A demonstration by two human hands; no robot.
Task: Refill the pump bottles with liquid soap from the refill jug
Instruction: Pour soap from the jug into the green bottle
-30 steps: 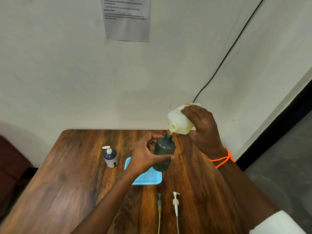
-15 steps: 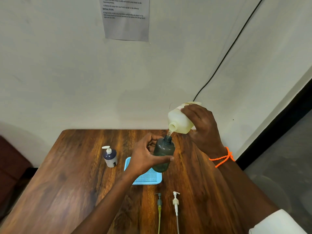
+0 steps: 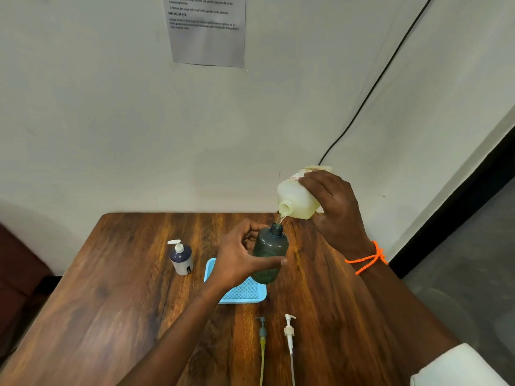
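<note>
Little has moved since the earlier frame: pouring continues. Right hand (image 3: 334, 207), fingers wrapped round tilted refill jug (image 3: 298, 200), at 1 o'clock. Thin soap stream enters green bottle (image 3: 269, 253), gripped by left hand (image 3: 239, 257) above blue tray (image 3: 242, 293). Capped pump bottle (image 3: 181, 259) at 9 o'clock. Two pump heads (image 3: 289, 331) on counter (image 3: 111, 302), 6 o'clock.

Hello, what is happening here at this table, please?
A person is refilling a soap bottle. The right hand tips the pale refill jug, and a thin stream runs into the open dark green bottle, which the left hand grips. Two pump heads lie on the table.
</note>
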